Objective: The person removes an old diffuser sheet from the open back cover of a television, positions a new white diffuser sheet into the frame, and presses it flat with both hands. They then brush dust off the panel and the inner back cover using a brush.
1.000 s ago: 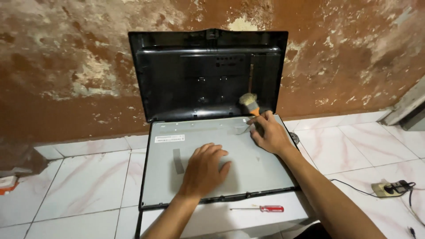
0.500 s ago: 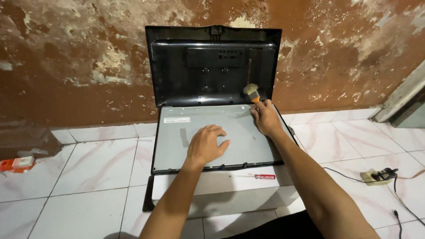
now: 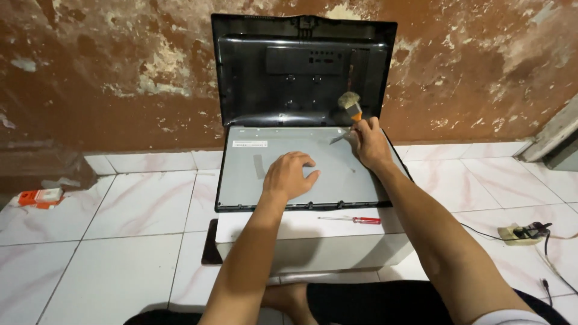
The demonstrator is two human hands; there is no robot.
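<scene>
A grey flat display panel lies on a white block on the tiled floor. Its black plastic back cover stands upright behind it against the wall. My left hand rests flat on the middle of the panel, fingers spread. At the panel's far right corner, my right hand grips a small paintbrush with an orange ferrule, bristles up. A thin grey strip sticks out by that hand's fingers.
A red-handled screwdriver lies on the white block in front of the panel. An orange and white box sits at the far left. A power strip with black cable lies on the tiles at right. The peeling brown wall stands close behind.
The view shifted so the panel and cover sit more central. My right hand with the brush stayed at the panel's far right corner. My left hand stayed on the panel.
</scene>
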